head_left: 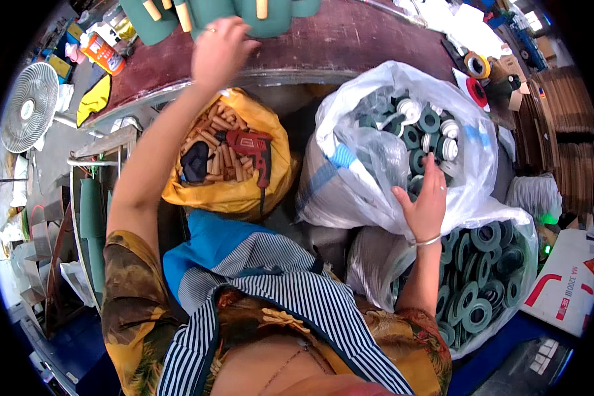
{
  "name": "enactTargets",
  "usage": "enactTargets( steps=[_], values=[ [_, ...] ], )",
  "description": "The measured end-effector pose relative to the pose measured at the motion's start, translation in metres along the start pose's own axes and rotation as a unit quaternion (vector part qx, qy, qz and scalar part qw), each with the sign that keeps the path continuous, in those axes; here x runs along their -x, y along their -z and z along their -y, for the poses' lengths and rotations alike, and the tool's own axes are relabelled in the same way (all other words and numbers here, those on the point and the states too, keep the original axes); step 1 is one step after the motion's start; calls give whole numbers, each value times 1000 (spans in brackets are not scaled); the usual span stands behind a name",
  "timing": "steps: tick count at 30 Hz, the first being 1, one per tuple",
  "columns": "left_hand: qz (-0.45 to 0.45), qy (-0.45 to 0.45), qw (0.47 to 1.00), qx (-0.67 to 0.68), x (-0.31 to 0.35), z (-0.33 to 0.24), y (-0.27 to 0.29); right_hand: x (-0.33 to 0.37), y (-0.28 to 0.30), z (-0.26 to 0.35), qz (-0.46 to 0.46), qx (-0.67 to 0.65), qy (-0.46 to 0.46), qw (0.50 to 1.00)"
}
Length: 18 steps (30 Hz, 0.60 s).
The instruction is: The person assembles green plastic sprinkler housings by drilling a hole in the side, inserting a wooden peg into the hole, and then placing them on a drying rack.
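Green cylinders (270, 25) with pale wooden pegs (262, 8) against them sit between eleven and twelve o'clock, on a maroon table (356, 49), twelve being straight away from the person. The left hand (219, 49) is much the nearer one: it overlaps the near side of the cylinders, though whether it touches them cannot be told. From that hand one peg lies at about half past one, its long axis running twelve to six; another lies near ten, leaning slightly, eleven to five. The left fingers are bent, but the palm is turned from view, so whether they grasp anything cannot be told.

The right hand (424, 201) is released, fingers stretched toward twelve and thumb apart toward ten, with nothing seen in its grasp. It is at the near side of a white sack (340, 129), whose green and white round parts (429, 122) lie beyond its fingertips at twelve. Toward ten, a yellow sack (280, 158) holds loose sticks (228, 119), a red drill (251, 146) and a dark blue bundle (195, 162) of unclear kind. Green rings (476, 315) fill a second sack (508, 214) at four.

The top edge cuts off the cylinders; clear film (376, 148) veils some round parts, and the right forearm (422, 277) hides some of the second sack.
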<state>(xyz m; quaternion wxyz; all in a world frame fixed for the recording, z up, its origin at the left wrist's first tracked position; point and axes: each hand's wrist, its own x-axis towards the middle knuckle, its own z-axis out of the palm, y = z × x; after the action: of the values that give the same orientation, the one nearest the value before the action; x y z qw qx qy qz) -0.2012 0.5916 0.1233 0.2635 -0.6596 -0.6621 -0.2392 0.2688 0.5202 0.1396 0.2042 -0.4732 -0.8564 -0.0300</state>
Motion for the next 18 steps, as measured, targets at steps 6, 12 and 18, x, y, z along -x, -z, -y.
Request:
enactTargets(
  steps=[6,12,18],
  values=[
    [399,210,801,394,58,-205,22,38,-52,75,258,-61,72,961],
    [168,83,938,291,117,-218,-12,34,-71,107,168,-154,211,951],
    [298,388,704,515,176,-181,-69,-102,21,38,16,-54,-55,997]
  ],
)
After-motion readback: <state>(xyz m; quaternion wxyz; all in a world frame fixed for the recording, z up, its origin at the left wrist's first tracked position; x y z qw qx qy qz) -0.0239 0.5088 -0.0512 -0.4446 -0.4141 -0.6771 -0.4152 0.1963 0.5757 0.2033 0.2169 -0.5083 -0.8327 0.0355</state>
